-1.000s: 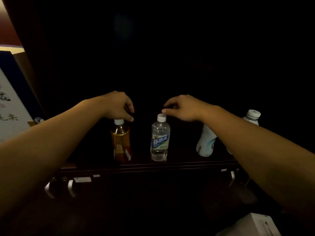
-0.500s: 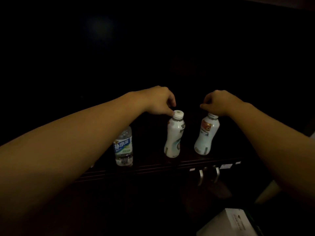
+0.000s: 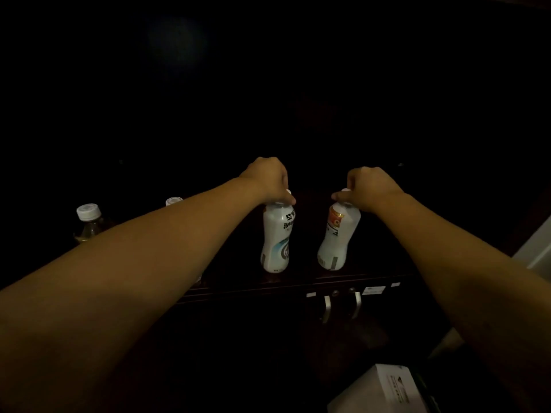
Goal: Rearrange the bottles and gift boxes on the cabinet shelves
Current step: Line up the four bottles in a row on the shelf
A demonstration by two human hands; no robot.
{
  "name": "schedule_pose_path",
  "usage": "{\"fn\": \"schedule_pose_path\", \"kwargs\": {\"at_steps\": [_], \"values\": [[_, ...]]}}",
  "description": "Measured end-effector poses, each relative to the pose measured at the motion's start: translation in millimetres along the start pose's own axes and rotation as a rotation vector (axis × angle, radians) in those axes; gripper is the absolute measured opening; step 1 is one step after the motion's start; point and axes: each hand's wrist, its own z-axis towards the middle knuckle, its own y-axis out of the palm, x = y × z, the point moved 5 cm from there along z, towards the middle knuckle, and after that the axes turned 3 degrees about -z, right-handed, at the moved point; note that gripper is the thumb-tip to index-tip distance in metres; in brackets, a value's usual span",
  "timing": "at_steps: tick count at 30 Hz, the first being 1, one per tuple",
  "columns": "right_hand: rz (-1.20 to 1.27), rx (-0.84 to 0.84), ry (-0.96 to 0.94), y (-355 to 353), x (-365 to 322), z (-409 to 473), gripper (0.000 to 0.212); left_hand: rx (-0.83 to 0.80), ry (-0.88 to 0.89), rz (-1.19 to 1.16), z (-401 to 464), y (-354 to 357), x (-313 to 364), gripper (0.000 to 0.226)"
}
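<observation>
Both bare forearms reach forward over the dark cabinet shelf (image 3: 298, 283). The left hand (image 3: 265, 180) pinches the cap of a white bottle with a blue swirl label (image 3: 277, 236); the right hand (image 3: 369, 187) grips the top of a white bottle with a red label (image 3: 338, 236), tilted. Both stand near the shelf's front edge. At far left, a white-capped amber tea bottle (image 3: 88, 223).

Bottle caps (image 3: 280, 201) hidden under hands, clear bottle (image 3: 173, 201) behind left forearm, box (image 3: 384, 389) cut off.

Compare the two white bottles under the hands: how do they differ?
The left white bottle stands nearly upright with a grey-blue swirl label; the right white bottle leans and bears a red-orange mark. Both are capped by a hand, left hand and right hand, on the shelf.
</observation>
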Motion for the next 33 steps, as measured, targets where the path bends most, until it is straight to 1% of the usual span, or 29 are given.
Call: {"fn": "schedule_pose_path", "kwargs": {"at_steps": [3, 9, 13, 15, 17, 21, 22, 24, 26, 28, 30, 33], "values": [[0.081, -0.028, -0.011, 1.3, 2.5, 0.9, 0.033, -0.047, 0.022, -0.049, 0.6, -1.8, -4.0, 0.024], [0.184, -0.139, -0.094, -1.4, 6.8, 1.1, 0.022, -0.146, 0.048, -0.072, 1.8, -3.6, -6.2, 0.031], [0.256, -0.256, -0.142, -5.3, 14.4, 0.7, 0.019, -0.152, 0.041, -0.055, 2.8, -2.5, -5.2, 0.032], [0.293, -0.316, -0.17, -6.0, 17.5, -0.5, 0.021, -0.148, 0.04, -0.049, 2.5, -2.0, -4.4, 0.032], [0.322, -0.339, -0.184, -5.2, 20.8, -1.3, 0.027, -0.145, 0.043, -0.043, 2.5, -1.6, -4.3, 0.032], [0.432, -0.347, -0.162, -1.1, 26.9, -4.9, 0.047, -0.142, 0.057, -0.049, 3.7, -1.1, -4.9, 0.033], [0.427, -0.326, -0.148, -1.9, 27.8, -4.6, 0.053, -0.139, 0.063, -0.042, 3.8, -1.1, -4.8, 0.033], [0.294, -0.218, -0.102, -6.1, 27.7, -2.8, 0.061, -0.134, 0.066, -0.034, 4.0, -1.1, -4.2, 0.034], [0.11, -0.116, -0.055, -9.4, 23.8, -1.8, 0.057, -0.136, 0.062, -0.027, 4.5, -0.9, -3.2, 0.034], [-0.007, -0.099, -0.044, -7.0, 16.0, -1.4, 0.05, -0.14, 0.056, -0.018, 5.1, -0.9, -2.8, 0.034], [-0.054, -0.099, -0.053, -5.4, 10.1, -2.0, 0.043, -0.143, 0.047, -0.023, 5.5, -0.6, -3.3, 0.034], [0.038, -0.147, -0.085, -7.4, 8.0, -2.7, 0.034, -0.137, 0.047, -0.035, 4.7, -0.7, -4.6, 0.032]]}}
